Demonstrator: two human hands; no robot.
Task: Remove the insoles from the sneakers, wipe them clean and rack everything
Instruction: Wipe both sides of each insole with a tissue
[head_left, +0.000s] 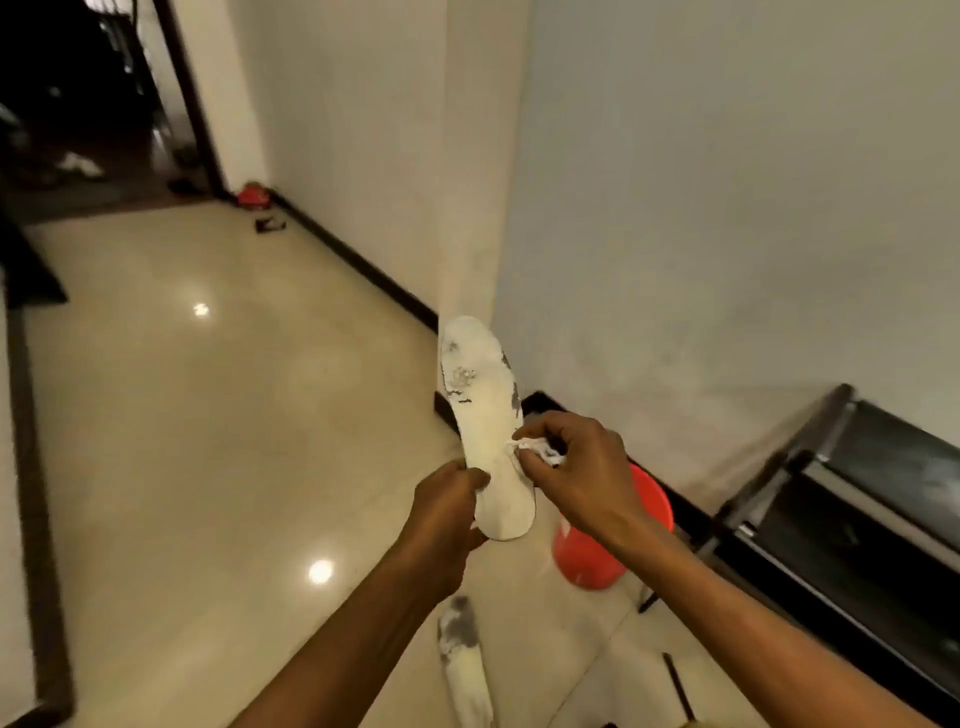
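Observation:
A white insole (480, 410) with grey worn patches near its toe stands upright in front of me. My left hand (447, 514) grips its heel end from the left. My right hand (576, 467) pinches a small white cloth (540, 449) and presses it against the insole's right edge, about mid-length. A second white insole (465, 660), with grey marks at its far end, lies on the floor below between my forearms. No sneakers are visible.
An orange bucket (597, 556) stands on the cream tiled floor under my right wrist. A dark metal shoe rack (852, 499) stands against the wall at the right. A white pillar corner (467, 208) rises behind the insole. Open floor lies to the left.

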